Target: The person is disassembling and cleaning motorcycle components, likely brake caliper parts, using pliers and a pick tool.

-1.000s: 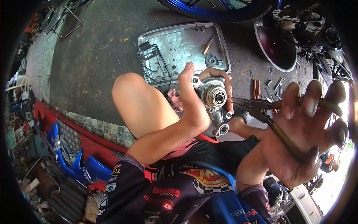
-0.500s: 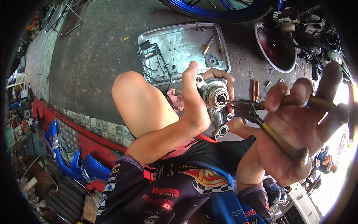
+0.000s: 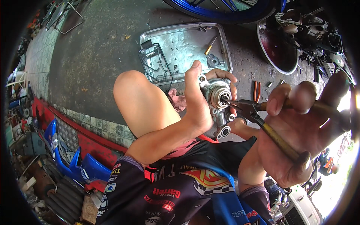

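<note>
My left hand (image 3: 198, 107) is closed around a silver cast-metal housing (image 3: 212, 85), thumb on its near side and fingers curled round the far side. Its round ringed hub (image 3: 219, 98) faces up to the right, and a lower arm ends in an oval flange (image 3: 224, 132). In my right hand (image 3: 277, 161) is a pair of snap-ring pliers (image 3: 278, 140) with worn yellowish handles, one under the fingers and one by the thumb. The thin plier tips reach into the middle of the hub. Whether they grip a ring there is too small to tell.
On the floor beyond lies a metal tray (image 3: 227, 50) with a yellow-handled screwdriver (image 3: 208, 49), a round metal part (image 3: 213, 60) and small screws. Red-handled pliers (image 3: 257, 91), a pink rag (image 3: 177, 100), a reddish basin (image 3: 279, 47) and a blue wheel rim (image 3: 221, 17) are nearby.
The raised fingers of my right hand have dipped slightly. Both hands keep hold of the housing and the pliers, and the plier tips stay at the hub.
</note>
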